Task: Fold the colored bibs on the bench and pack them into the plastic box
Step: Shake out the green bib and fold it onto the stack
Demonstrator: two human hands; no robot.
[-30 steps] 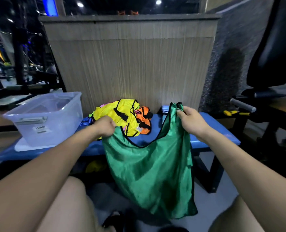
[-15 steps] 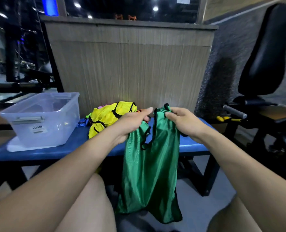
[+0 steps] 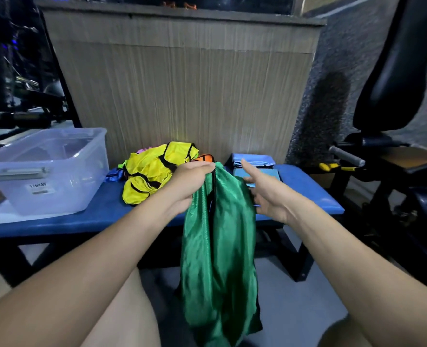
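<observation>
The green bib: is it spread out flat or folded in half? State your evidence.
Folded in half lengthwise: the green bib hangs as a narrow doubled strip, its top gathered in the left hand.

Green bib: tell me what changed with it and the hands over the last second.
The green bib went from spread wide between both hands to folded lengthwise. The left hand now grips both top straps together; the right hand has let go and is open beside it. The plastic box and yellow bib pile stayed put.

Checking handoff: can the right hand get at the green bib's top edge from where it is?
Probably yes: the right hand is open beside the green bib, nothing between them; the left hand grips its top.
</observation>
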